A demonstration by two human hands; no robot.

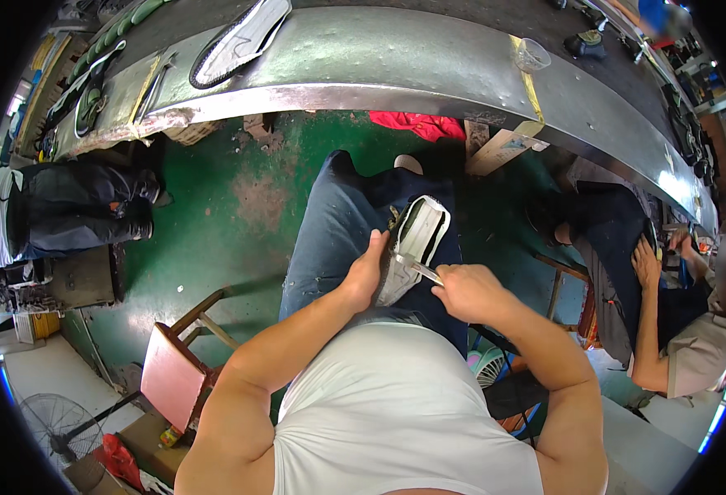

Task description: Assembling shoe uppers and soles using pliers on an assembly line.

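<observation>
My left hand grips the left side of a shoe upper that rests sole side up over my lap. Its underside is pale, with a dark rim around the toe end pointing away from me. In my right hand is a hammer, the fingers closed around its handle. The metal head lies against the middle of the shoe's pale underside, close to my left fingers. My left hand's fingertips are partly hidden behind the shoe.
A metal-edged workbench curves across the far side, bearing another shoe and a clear plastic cup. A pink-seated stool and a fan stand at left. A co-worker sits at right; another person is at left.
</observation>
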